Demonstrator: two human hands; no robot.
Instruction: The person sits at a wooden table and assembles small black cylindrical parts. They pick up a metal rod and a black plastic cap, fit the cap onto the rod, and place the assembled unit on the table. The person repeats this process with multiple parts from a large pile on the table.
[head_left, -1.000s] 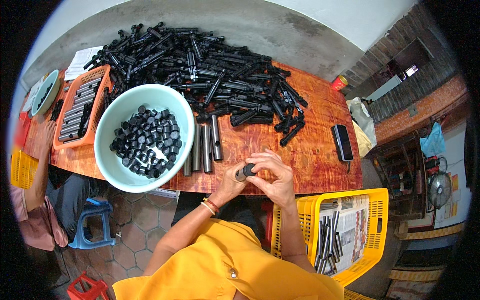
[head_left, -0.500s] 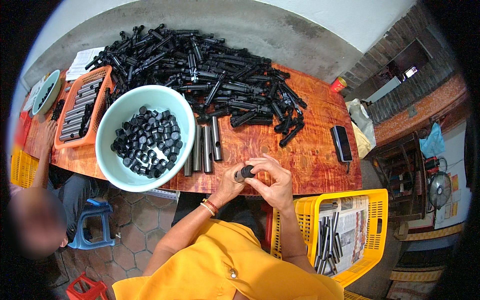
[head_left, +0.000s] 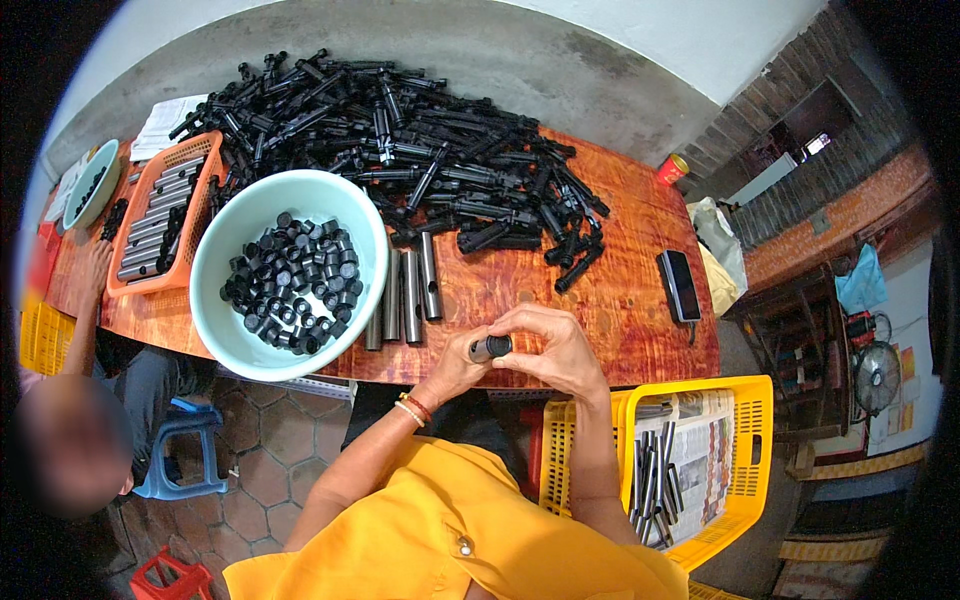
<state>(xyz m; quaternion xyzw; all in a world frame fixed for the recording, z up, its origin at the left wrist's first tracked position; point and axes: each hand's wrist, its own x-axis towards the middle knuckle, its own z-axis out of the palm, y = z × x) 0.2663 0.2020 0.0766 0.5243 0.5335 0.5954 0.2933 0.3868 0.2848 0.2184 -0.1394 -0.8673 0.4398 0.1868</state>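
In the head view, the right hand [head_left: 555,352] now arches wider than a moment ago, baring more of the black end-piece [head_left: 499,345], so its pinch there seems looser. The left hand [head_left: 452,368] keeps its grip clamped around the metal tube [head_left: 481,350] at the near edge of the worktop [head_left: 625,325]; whether the right fingertips press, I cannot tell. Print on the newspaper [head_left: 712,440] is illegible.

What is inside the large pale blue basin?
The large pale blue basin holds a heap of short black caps, some with hollow ends showing. A little bare bottom shows between; lower caps and the bottom beneath are covered.
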